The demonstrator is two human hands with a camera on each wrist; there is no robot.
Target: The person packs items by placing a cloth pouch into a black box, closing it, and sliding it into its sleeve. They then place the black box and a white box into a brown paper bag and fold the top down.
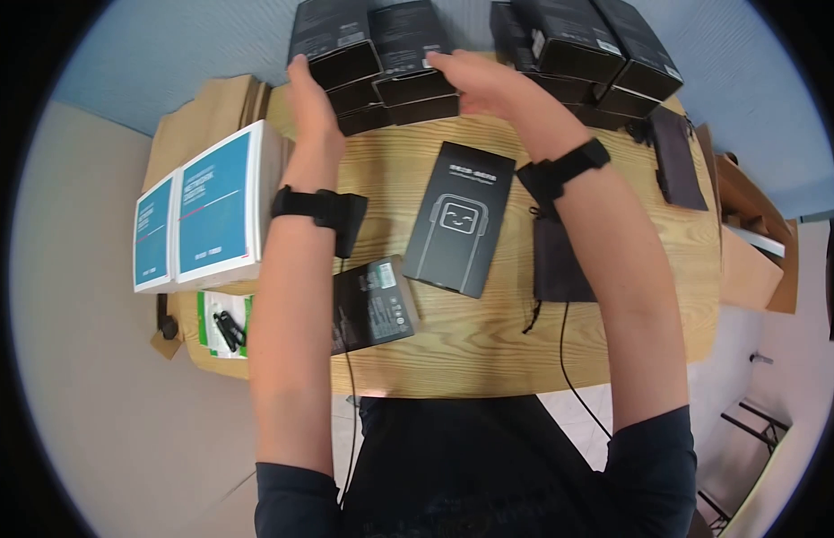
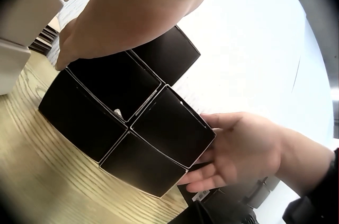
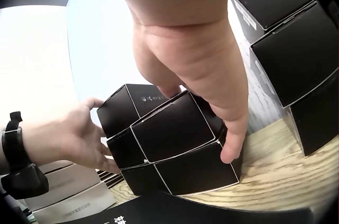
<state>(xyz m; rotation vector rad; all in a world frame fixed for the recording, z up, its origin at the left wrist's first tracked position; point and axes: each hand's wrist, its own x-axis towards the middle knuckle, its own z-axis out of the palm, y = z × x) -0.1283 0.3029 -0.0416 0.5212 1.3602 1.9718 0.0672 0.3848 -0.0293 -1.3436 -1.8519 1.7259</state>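
Observation:
Black boxes (image 1: 417, 87) are stacked in two columns at the table's back, with another box (image 2: 168, 54) on top at the left. Flat against the stack's left side lies the left hand (image 1: 315, 109), its thumb near the upper front edge. On the right side rests the right hand (image 1: 485, 82), fingers extended along the boxes (image 3: 172, 131). The left wrist view shows the right hand (image 2: 241, 150) with spread, slightly bent fingers touching the right column. In the right wrist view the left hand (image 3: 79, 135) touches the opposite side.
A second black stack (image 1: 578, 45) stands at the back right. A black box with a face drawing (image 1: 460, 220) lies mid-table, another box (image 1: 374, 305) nearer the front. White-blue boxes (image 1: 218, 206) are at the left, dark pouches (image 1: 560, 260) at the right.

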